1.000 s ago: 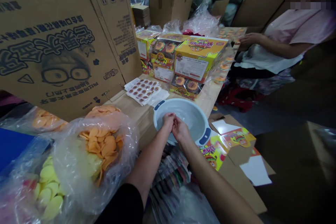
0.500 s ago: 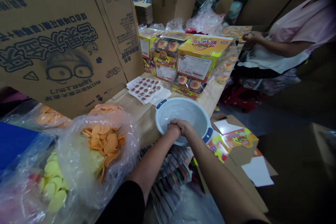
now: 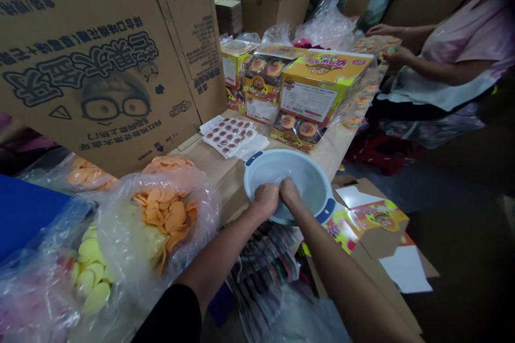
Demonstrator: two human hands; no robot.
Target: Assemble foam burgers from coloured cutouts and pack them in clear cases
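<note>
Hands (image 3: 266, 199) (image 3: 290, 193) parted, over white basin (image 3: 306, 177)

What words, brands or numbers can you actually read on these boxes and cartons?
Large cardboard carton: big upside-down Chinese-style characters, too warped to quote.
Carton flap: handling symbols and small print, too small to read.
Yellow box: stylised brand word on top, too warped to read.
White label on the yellow box: fine print, too small to read.
</note>
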